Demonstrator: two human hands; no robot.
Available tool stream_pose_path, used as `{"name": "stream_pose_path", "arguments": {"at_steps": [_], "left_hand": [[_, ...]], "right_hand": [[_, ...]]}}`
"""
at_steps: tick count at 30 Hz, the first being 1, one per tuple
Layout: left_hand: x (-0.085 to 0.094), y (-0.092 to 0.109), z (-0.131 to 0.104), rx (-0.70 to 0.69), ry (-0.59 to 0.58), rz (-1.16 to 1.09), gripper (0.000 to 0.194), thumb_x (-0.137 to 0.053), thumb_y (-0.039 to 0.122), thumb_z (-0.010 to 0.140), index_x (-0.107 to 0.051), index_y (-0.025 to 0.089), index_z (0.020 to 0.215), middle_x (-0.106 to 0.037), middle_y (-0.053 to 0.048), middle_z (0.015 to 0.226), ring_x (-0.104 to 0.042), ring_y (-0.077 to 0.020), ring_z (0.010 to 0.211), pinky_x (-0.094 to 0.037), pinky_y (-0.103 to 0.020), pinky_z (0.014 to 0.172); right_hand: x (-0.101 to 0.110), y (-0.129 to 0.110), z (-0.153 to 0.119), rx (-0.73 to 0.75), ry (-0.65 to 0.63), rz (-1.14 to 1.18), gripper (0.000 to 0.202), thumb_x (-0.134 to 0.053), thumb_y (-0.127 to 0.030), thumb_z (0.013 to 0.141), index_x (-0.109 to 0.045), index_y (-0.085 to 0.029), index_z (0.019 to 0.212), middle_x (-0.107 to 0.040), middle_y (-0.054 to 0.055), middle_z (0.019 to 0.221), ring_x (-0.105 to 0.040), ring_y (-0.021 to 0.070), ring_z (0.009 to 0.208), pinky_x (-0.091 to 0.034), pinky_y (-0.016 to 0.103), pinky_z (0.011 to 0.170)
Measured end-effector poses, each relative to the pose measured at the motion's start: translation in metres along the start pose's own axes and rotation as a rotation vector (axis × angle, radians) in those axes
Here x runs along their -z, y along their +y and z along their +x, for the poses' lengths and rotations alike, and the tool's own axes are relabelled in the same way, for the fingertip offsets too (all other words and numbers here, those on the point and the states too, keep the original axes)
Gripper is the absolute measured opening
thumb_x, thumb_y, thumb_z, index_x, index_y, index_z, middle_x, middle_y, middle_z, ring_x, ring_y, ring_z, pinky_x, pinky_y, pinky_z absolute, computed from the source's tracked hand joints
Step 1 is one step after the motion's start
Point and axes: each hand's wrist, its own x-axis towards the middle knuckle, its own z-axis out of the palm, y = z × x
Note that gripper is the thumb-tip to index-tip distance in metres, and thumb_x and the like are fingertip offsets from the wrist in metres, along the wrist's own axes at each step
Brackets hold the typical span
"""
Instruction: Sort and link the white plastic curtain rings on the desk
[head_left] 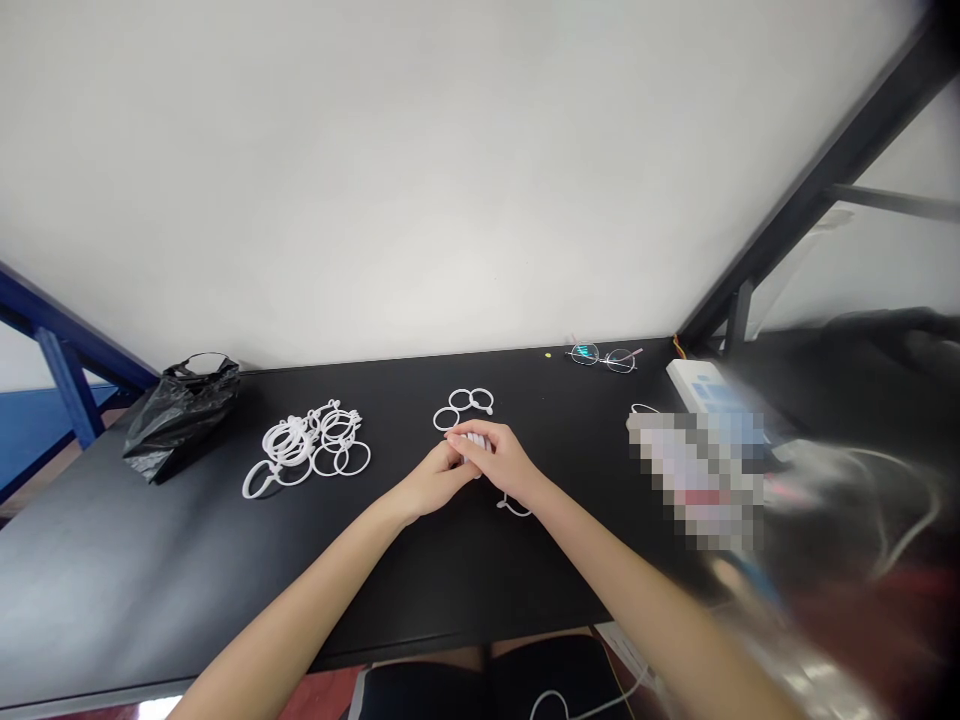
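Observation:
My left hand (pixel 431 482) and my right hand (pixel 501 460) meet over the middle of the black table (pixel 420 590). Between them is a white ribbed piece (pixel 474 452), partly covered by the fingers, and both hands are closed on it. Just beyond the hands lie a few joined white rings (pixel 461 399). Another white ring (pixel 516 509) shows partly from under my right wrist. To the left, several white rings (pixel 289 441) are heaped in a tangle.
A black plastic bag (pixel 184 410) stands at the back left. Eyeglasses (pixel 602 357) lie near the wall. On the right are a white box (pixel 705 385), a blurred-out item (pixel 697 480) and clear plastic with a cable. Metal frame bars rise at both sides.

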Motion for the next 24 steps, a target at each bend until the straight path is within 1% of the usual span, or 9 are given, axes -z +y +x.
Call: {"name": "stream_pose_path", "arguments": {"at_steps": [10, 18, 24], "left_hand": [[0.0, -0.0009, 0.0012, -0.018, -0.018, -0.016, 0.02, -0.063, 0.034, 0.082, -0.062, 0.014, 0.087, -0.058, -0.001, 0.074, -0.056, -0.0158, 0.074, -0.045, -0.028, 0.07], [-0.0001, -0.0005, 0.0005, -0.025, -0.015, -0.023, 0.02, -0.063, 0.033, 0.083, -0.063, 0.014, 0.087, -0.06, -0.002, 0.075, -0.057, -0.0164, 0.076, -0.046, -0.029, 0.072], [-0.0004, 0.0021, 0.0005, -0.026, -0.036, -0.035, 0.018, -0.062, 0.032, 0.083, -0.062, 0.014, 0.085, -0.061, -0.002, 0.077, -0.058, -0.0162, 0.077, -0.046, -0.028, 0.073]], "right_hand": [[0.0002, -0.0006, -0.0013, 0.008, -0.002, -0.033, 0.021, -0.061, -0.035, 0.085, -0.073, -0.019, 0.09, -0.071, 0.003, 0.087, -0.065, 0.0184, 0.084, -0.05, 0.03, 0.079], [-0.0001, 0.0, -0.0012, 0.006, -0.002, -0.032, 0.021, -0.061, -0.035, 0.085, -0.073, -0.019, 0.09, -0.071, 0.003, 0.088, -0.065, 0.0187, 0.085, -0.05, 0.031, 0.08], [-0.0006, -0.0003, -0.0011, 0.01, 0.012, -0.04, 0.021, -0.061, -0.035, 0.085, -0.074, -0.019, 0.091, -0.072, 0.003, 0.087, -0.066, 0.0187, 0.083, -0.05, 0.031, 0.078]]}}
